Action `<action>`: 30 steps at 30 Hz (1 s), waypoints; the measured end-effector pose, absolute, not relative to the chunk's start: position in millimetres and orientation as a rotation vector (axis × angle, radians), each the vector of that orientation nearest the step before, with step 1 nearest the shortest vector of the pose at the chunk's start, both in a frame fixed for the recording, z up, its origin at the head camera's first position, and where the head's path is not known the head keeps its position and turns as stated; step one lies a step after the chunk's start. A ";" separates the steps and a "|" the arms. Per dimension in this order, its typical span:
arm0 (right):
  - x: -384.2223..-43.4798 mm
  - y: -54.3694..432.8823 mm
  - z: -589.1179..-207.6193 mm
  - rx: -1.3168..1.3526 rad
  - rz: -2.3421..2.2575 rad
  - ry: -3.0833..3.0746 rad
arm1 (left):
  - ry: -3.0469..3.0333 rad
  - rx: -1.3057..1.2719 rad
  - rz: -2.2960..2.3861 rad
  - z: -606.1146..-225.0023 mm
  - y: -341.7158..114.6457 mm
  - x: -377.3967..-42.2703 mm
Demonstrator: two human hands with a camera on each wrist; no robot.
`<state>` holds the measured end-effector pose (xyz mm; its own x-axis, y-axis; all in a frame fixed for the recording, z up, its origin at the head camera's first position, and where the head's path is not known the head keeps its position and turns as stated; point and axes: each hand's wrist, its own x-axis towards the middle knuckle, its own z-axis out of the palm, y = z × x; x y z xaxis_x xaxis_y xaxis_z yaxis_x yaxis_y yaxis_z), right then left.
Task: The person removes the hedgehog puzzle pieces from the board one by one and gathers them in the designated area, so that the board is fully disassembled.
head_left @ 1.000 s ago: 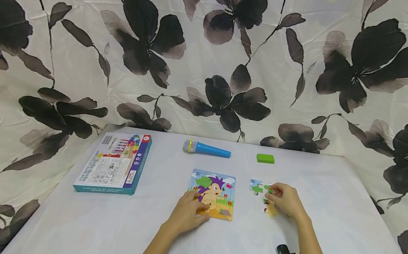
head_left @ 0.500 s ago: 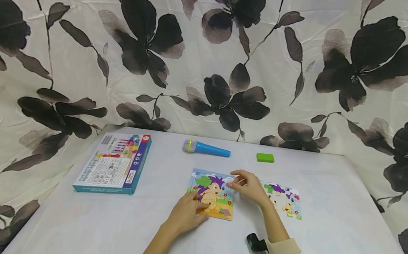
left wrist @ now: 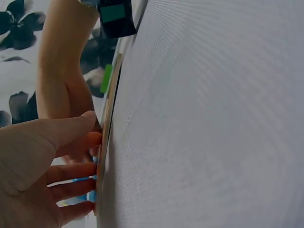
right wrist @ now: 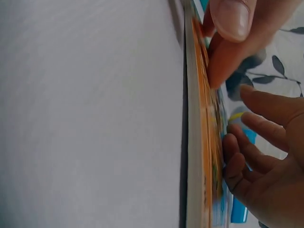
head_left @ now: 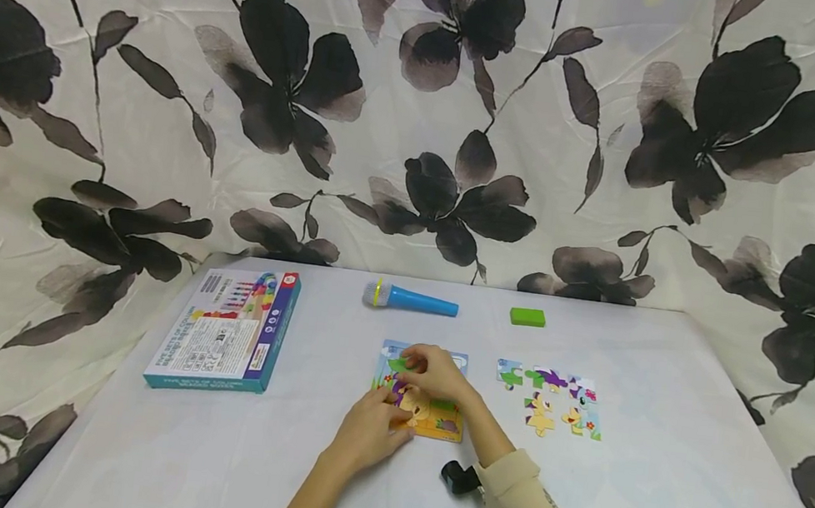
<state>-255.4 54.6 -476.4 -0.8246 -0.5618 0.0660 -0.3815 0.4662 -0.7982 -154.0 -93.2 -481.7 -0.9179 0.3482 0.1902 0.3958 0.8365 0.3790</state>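
Note:
A square hedgehog puzzle board [head_left: 443,433] lies on the white table. My left hand [head_left: 371,430] rests on its lower left part; in the left wrist view the fingertips [left wrist: 85,168] meet the board's surface. My right hand [head_left: 439,373] reaches across the board's upper part, fingers bent at its upper left. At those fingertips, along the board's left edge, shows a small puzzle piece [head_left: 387,379] with a red flower, which the hand pinches; most of it is hidden. Loose puzzle pieces [head_left: 540,418] in several small groups lie to the right of the board.
A flat boxed set [head_left: 217,337] lies at the left. Behind the board is a blue toy microphone [head_left: 420,301], with a green block [head_left: 527,317] farther right. A floral curtain [head_left: 451,200] hangs along the table's back edge.
My right hand has moved left from the loose pieces, over the board's right side, to its upper left, and a red-flower piece now shows there. My left hand has stayed in place.

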 end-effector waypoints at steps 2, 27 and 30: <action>-255.0 49.9 -477.0 -0.828 -1.238 2.525 | -2.889 -0.596 -0.629 -482.3 -93.6 -153.7; -255.3 35.5 -475.6 -0.662 -1.093 2.537 | -2.877 -0.608 -0.701 -482.9 -96.8 -152.6; -254.8 35.2 -475.5 -0.664 -1.121 2.534 | -2.876 -0.605 -0.701 -483.3 -97.1 -152.4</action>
